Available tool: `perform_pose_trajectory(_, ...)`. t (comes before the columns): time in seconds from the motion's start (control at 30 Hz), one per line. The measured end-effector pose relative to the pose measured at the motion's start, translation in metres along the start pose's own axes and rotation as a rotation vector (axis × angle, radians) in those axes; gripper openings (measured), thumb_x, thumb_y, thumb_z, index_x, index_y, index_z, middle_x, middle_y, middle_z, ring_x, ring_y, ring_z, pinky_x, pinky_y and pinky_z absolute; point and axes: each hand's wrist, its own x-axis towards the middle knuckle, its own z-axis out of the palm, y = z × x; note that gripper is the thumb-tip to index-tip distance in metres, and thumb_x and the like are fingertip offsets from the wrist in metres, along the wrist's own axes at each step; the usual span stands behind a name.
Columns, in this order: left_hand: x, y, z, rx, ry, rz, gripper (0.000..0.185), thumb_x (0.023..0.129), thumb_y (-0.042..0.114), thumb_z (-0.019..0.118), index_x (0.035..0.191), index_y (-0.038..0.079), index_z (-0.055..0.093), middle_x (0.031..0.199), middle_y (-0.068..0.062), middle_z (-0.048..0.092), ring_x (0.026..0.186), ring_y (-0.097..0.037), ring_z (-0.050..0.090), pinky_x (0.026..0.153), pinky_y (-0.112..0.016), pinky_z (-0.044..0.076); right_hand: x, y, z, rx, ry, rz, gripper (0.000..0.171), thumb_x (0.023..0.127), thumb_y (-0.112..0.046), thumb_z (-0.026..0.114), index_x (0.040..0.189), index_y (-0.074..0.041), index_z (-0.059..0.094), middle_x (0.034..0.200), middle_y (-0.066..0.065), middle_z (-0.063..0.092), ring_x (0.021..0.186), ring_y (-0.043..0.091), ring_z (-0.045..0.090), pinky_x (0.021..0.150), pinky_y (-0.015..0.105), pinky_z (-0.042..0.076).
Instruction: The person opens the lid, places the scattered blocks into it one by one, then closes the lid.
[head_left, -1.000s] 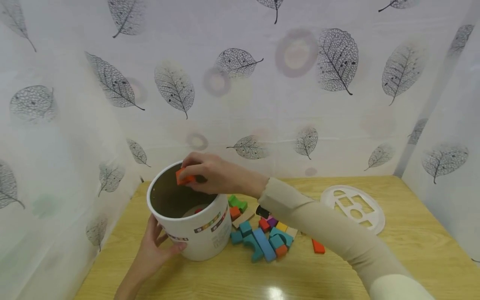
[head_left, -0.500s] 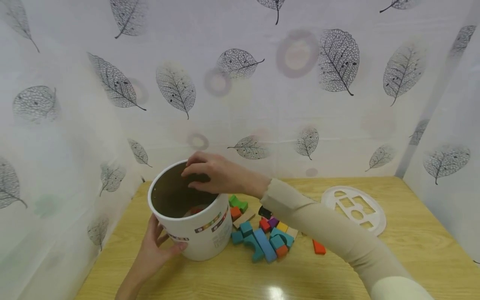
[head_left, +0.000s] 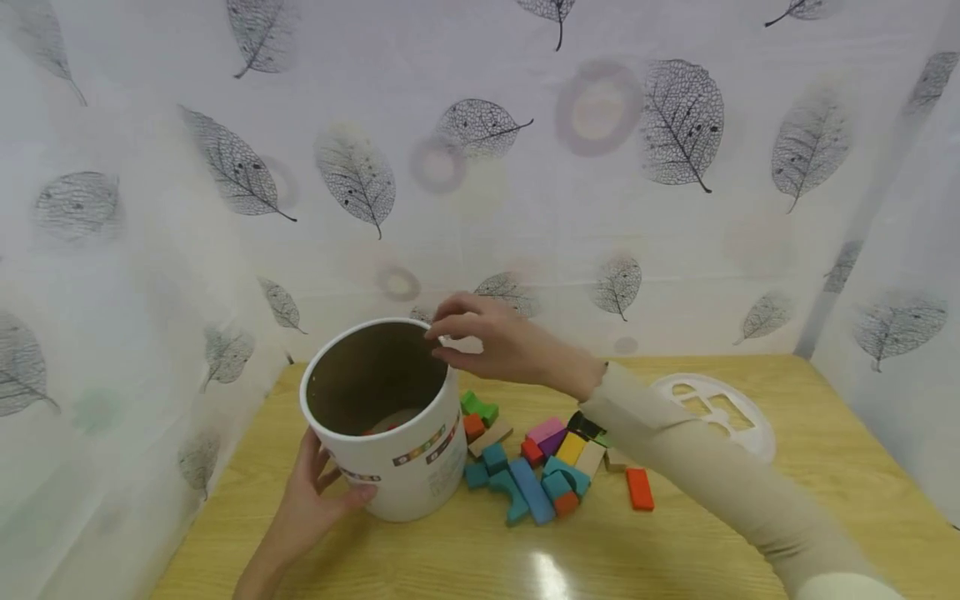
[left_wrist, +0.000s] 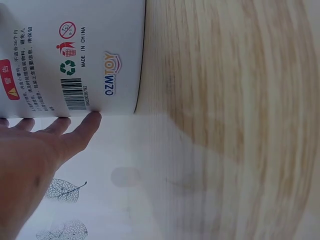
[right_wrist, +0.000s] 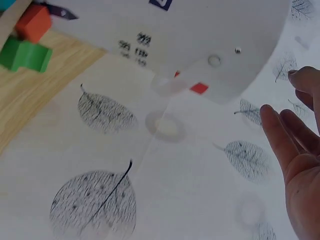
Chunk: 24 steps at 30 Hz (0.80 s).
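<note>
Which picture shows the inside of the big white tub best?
The head view. It looks down into the big white cardboard tub, showing its brown inner wall and bits of block at the bottom. The left wrist view shows only its printed outer side, touched by the left hand. The right wrist view shows just its outside wall.

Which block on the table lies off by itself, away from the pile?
The flat orange-red block. It lies alone on the table, right of the pile, near the right sleeve; the rest touch or crowd by the tub.
</note>
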Motion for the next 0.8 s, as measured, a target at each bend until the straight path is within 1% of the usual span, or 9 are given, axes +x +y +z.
perform_pose_trajectory(0.1, -0.001, 0.000, 0.000, 0.003, -0.011, 0.012, 0.123, 0.078, 0.006, 0.087, 0.165, 0.032, 0.004, 0.172, -0.014, 0.011, 0.151, -0.055, 0.022, 0.108, -0.058, 0.049, -0.022, 0.001, -0.016, -0.016, 0.018, 0.010, 0.027, 0.082, 0.000, 0.082, 0.106, -0.007, 0.072, 0.104, 0.010, 0.067, 0.088, 0.020, 0.066, 0.075, 0.024, 0.063)
perform_pose_trajectory(0.23, -0.004, 0.000, -0.001, 0.024, -0.013, 0.021, 0.122, 0.078, 0.008, 0.087, 0.165, 0.032, 0.005, 0.172, -0.014, 0.012, 0.149, -0.056, 0.026, 0.107, -0.048, 0.052, -0.056, -0.001, -0.038, -0.052, -0.018, 0.061, 0.030, 0.080, 0.002, 0.083, 0.106, -0.007, 0.072, 0.103, 0.011, 0.067, 0.086, 0.019, 0.069, 0.072, 0.024, 0.064)
perform_pose_trajectory(0.3, -0.004, -0.001, -0.001, 0.013, -0.016, 0.024, 0.121, 0.078, 0.007, 0.087, 0.166, 0.029, 0.006, 0.172, -0.015, 0.012, 0.148, -0.058, 0.026, 0.108, -0.053, 0.051, -0.077, -0.003, -0.046, -0.083, -0.052, 0.094, 0.028, 0.081, 0.001, 0.083, 0.105, -0.007, 0.073, 0.102, 0.010, 0.067, 0.083, 0.017, 0.069, 0.069, 0.022, 0.064)
perform_pose_trajectory(0.37, -0.004, -0.001, 0.000, -0.006, -0.020, 0.019, 0.121, 0.078, 0.007, 0.086, 0.166, 0.027, 0.005, 0.172, -0.016, 0.010, 0.149, -0.059, 0.024, 0.109, -0.063, 0.047, -0.100, -0.006, -0.052, -0.111, -0.084, 0.118, 0.017, 0.088, -0.007, 0.079, 0.104, -0.007, 0.073, 0.100, 0.008, 0.067, 0.080, 0.015, 0.069, 0.066, 0.020, 0.062)
perform_pose_trajectory(0.43, -0.004, 0.000, 0.002, -0.025, -0.020, 0.008, 0.122, 0.078, 0.007, 0.087, 0.166, 0.025, 0.003, 0.172, -0.017, 0.008, 0.149, -0.060, 0.020, 0.110, -0.072, 0.041, -0.124, -0.009, -0.055, -0.121, -0.116, 0.136, 0.011, 0.096, -0.016, 0.073, 0.104, -0.008, 0.074, 0.099, 0.007, 0.068, 0.077, 0.013, 0.068, 0.064, 0.019, 0.061)
perform_pose_trajectory(0.5, -0.004, 0.000, 0.004, -0.033, -0.018, -0.002, 0.124, 0.077, 0.007, 0.087, 0.166, 0.023, 0.001, 0.173, -0.017, 0.006, 0.151, -0.060, 0.016, 0.111, -0.074, 0.036, -0.147, -0.012, -0.054, -0.124, -0.153, 0.163, 0.015, 0.099, -0.022, 0.067, 0.103, -0.009, 0.074, 0.099, 0.005, 0.068, 0.077, 0.010, 0.067, 0.063, 0.017, 0.060)
perform_pose_trajectory(0.6, -0.001, 0.000, 0.006, -0.033, -0.009, 0.008, 0.127, 0.075, 0.005, 0.088, 0.165, 0.022, 0.000, 0.172, -0.018, 0.008, 0.152, -0.057, 0.016, 0.112, -0.075, 0.033, -0.178, -0.018, -0.050, -0.101, -0.221, 0.231, 0.011, 0.094, -0.013, 0.075, 0.104, -0.010, 0.074, 0.099, 0.004, 0.067, 0.078, 0.010, 0.065, 0.065, 0.015, 0.059)
perform_pose_trajectory(0.7, 0.003, 0.000, 0.008, -0.035, 0.009, 0.035, 0.130, 0.071, 0.003, 0.090, 0.165, 0.022, 0.001, 0.168, -0.021, 0.019, 0.150, -0.052, 0.024, 0.112, -0.078, 0.032, -0.202, -0.023, -0.046, -0.068, -0.294, 0.335, 0.025, 0.083, -0.001, 0.081, 0.106, -0.010, 0.074, 0.101, 0.004, 0.066, 0.082, 0.014, 0.066, 0.066, 0.017, 0.060)
perform_pose_trajectory(0.8, 0.006, 0.000, 0.011, -0.060, 0.019, 0.048, 0.132, 0.068, 0.000, 0.090, 0.164, 0.021, 0.003, 0.162, -0.023, 0.030, 0.147, -0.047, 0.031, 0.112, -0.080, 0.030, -0.221, -0.026, -0.041, -0.035, -0.343, 0.421, 0.024, 0.084, 0.001, 0.078, 0.106, -0.009, 0.074, 0.102, 0.004, 0.066, 0.084, 0.017, 0.067, 0.066, 0.020, 0.061)
